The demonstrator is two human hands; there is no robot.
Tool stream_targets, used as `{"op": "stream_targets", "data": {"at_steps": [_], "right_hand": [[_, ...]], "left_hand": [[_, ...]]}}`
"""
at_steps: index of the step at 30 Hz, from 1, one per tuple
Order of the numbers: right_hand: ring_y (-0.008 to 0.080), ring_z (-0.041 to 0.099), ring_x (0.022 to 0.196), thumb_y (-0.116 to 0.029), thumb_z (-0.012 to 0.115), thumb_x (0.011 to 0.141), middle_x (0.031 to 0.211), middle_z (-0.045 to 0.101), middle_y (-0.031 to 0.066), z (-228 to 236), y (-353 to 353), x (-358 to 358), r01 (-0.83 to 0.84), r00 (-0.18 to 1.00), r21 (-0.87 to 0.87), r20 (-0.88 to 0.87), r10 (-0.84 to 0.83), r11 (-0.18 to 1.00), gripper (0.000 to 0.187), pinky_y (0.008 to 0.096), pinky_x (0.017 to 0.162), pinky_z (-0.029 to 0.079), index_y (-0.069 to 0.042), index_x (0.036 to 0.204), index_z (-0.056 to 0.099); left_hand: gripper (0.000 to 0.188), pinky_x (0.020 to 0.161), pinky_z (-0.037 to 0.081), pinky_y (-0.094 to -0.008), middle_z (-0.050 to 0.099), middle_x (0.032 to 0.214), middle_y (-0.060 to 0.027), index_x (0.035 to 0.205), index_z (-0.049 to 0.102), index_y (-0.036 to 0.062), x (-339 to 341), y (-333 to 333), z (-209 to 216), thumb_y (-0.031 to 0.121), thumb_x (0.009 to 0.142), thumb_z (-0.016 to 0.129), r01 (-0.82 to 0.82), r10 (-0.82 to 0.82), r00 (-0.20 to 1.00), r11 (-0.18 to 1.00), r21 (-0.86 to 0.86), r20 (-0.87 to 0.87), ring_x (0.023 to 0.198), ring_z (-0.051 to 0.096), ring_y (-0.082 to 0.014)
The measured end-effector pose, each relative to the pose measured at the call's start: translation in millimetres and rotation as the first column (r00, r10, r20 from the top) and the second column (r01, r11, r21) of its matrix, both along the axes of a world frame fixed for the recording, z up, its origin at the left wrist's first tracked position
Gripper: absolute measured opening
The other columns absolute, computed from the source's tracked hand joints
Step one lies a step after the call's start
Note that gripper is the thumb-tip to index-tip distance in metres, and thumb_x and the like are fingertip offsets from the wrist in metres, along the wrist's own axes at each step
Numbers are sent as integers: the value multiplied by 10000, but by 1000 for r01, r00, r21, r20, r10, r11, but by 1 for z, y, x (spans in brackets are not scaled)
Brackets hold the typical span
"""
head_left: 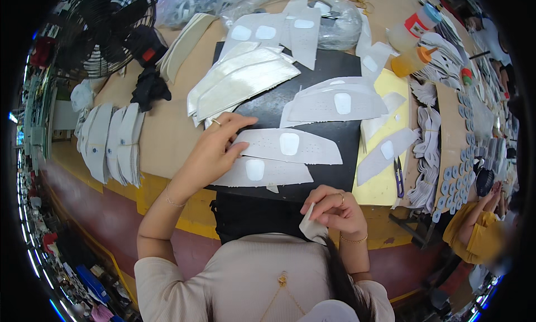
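Pinching white material [312, 228], right hand [336, 209]; left hand [216, 142] spread on panel [321, 149]; bottle label [415, 26] red.

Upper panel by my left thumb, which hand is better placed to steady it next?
Left, probably: your left hand is at the left end of the light gray panel, apparently touching it. Your right hand is apart from it, nearer your body, and pinches a small whitish piece.

held piece [312, 229] partly hidden, fan [107, 27] cut off
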State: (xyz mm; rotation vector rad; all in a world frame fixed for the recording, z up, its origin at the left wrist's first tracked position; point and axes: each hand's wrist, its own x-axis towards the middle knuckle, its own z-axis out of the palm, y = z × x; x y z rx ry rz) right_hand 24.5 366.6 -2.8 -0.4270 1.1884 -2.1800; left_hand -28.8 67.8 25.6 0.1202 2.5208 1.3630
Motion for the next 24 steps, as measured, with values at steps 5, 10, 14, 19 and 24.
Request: {"op": "stream_targets", "data": {"at_steps": [5,10,14,19,24], "right_hand": [[217,639,1009,63,602,860,1059,668,123,14,-13,-12,36,992,175,-124,-14,984,166,314,871,483,2,961,719],[222,663,988,12,604,900,1060,681,124,24,-35,-8,-25,986,503,-130,104,864,173,306,870,505,-11,1071,599],[194,675,941,-72,677,900,1027,686,120,29,-42,-4,47,995,557,-103,13,829,298,305,849,527,-7,1162,550],[83,642,665,-137,733,890,808,706,52,34,-14,-20,-75,992,704,124,-18,706,199,223,602,509,5,997,645],[53,589,580,-190,704,932,689,669,33,25,-19,-36,259,930,758,-28,-367,599,221,187,532,464,19,873,661]], "left_hand": [[438,698,512,-254,586,1173,-110,1266,626,41,24,-8,2,18,836,707,-105,18,930,970,-219,-367,882,591,-129],[356,644,511,-255,684,966,-86,1195,671,13,58,18,29,55,846,728,-6,-85,969,931,364,231,738,618,-118],[236,596,525,-229,699,827,-67,1118,696,-20,58,20,30,55,894,701,-118,-7,935,937,328,354,633,636,-115],[206,608,542,-209,701,846,-73,1111,681,-29,54,-4,16,76,933,677,-418,295,905,747,516,306,679,667,-95],[224,582,531,-217,680,819,-78,1092,667,-46,35,-7,2,11,880,710,-425,366,905,801,421,217,650,647,-114]]}}
